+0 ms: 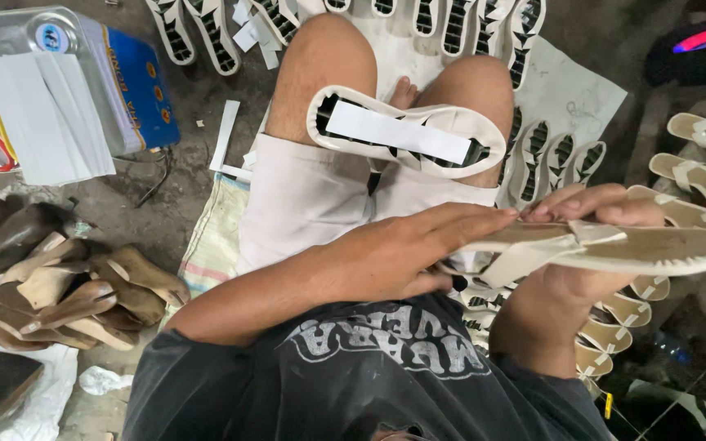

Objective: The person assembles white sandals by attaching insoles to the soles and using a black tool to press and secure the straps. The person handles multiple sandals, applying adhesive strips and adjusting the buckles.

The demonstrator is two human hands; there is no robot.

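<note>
Holding a cream sandal between them, the left hand presses flat fingers on its strap while the right hand grips its sole. Just beyond the fingers, a sole with a paper strip rests on the lap.

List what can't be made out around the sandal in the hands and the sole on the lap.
Head view only:
- Sandal: its toe end hidden under the left hand; the right hand covers part of the strap.
- Sole on the lap: a white paper strip hides its middle.
- Right hand's palm and grip: hidden beneath the sandal.
- Wooden shoe lasts: dim; the pile runs off the left edge.
- Row of soles: cut by the top edge.
</note>
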